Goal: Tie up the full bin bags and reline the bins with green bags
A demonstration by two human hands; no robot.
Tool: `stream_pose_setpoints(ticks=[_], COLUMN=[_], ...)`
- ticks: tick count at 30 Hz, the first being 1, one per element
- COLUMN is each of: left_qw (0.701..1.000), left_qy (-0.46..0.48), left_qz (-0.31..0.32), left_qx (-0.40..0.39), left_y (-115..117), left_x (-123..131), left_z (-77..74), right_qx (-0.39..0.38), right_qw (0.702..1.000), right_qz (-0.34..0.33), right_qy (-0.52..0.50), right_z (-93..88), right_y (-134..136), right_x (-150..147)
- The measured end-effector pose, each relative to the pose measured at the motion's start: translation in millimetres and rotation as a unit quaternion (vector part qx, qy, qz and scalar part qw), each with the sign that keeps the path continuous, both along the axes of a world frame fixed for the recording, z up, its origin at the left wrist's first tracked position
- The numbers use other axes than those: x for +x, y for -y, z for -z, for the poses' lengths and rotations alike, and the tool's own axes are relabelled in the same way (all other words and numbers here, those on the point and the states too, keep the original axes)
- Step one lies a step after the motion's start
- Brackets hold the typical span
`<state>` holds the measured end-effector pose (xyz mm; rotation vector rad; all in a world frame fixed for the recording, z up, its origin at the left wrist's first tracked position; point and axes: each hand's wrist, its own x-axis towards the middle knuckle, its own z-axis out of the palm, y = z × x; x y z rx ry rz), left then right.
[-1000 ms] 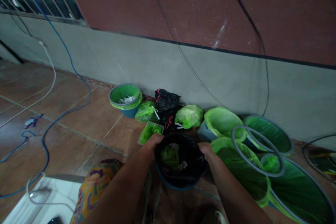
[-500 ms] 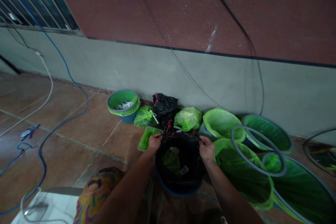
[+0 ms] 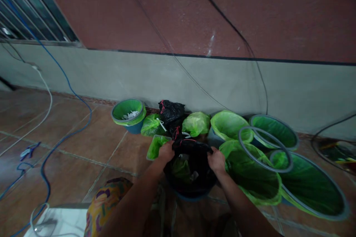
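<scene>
Black plastic bag [image 3: 192,149] gathered in left hand [image 3: 166,152] and right hand [image 3: 217,161], grip half hidden in folds

Bucket [image 3: 191,196] hidden under black bag [image 3: 191,152], patterned cloth [image 3: 107,207] cut off

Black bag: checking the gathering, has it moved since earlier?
Yes: the black bag is bunched up between the left hand and right hand, over the blue bucket.
</scene>
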<state>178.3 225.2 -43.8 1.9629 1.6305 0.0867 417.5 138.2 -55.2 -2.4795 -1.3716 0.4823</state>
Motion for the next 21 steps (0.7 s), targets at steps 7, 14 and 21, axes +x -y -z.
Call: stream_pose_setpoints(ticks=[7,14,21], left_qw=[0.998,0.994,0.996], left_qy=[-0.053,-0.065,-0.033], left_qz=[-0.002,-0.071,-0.053], left_qx=[0.029,0.042,0.061], left_y=[7.4,25.4,77.0], left_x=[-12.8,-27.8,-18.5], left_z=[-16.5,-41.1,-48.3], right_qx=[0.092,0.195,0.121], right_qw=[0.993,0.974,0.982], right_qz=[0.066,0.107,-0.134], right_qy=[-0.035,-0.040,-0.048], right_z=[-7.3,-16.5,-20.0], right_y=[20.0,64.5,133.6], right_x=[4.3,-19.4,-95.9])
